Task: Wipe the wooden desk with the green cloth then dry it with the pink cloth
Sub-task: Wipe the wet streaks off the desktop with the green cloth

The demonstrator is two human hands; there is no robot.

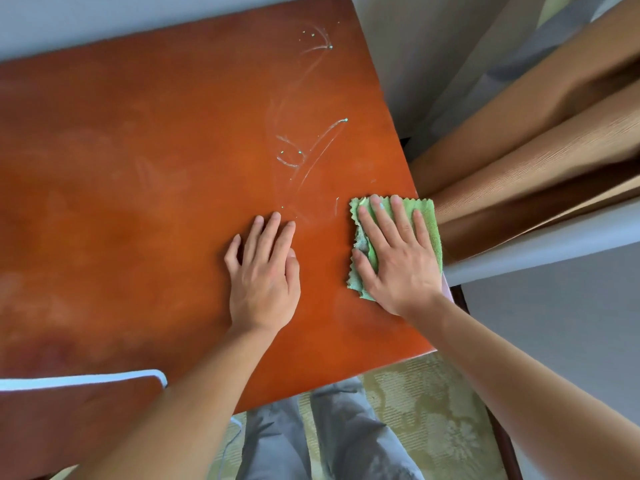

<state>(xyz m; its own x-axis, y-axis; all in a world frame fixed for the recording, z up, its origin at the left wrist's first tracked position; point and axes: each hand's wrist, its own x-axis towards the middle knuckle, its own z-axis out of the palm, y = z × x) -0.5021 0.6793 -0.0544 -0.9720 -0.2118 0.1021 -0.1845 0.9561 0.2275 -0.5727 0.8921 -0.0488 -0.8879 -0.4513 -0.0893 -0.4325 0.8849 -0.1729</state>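
I see the right hand (398,258) spread flat on the cloth (427,216) by the desk (138,168) edge, curtain (519,161) just beyond. Left hand (265,271) flat beside it; streaks (311,147) further in.

Tan curtains (540,133) right of desk, grey wall (69,22) behind, patterned green floor (415,403) below
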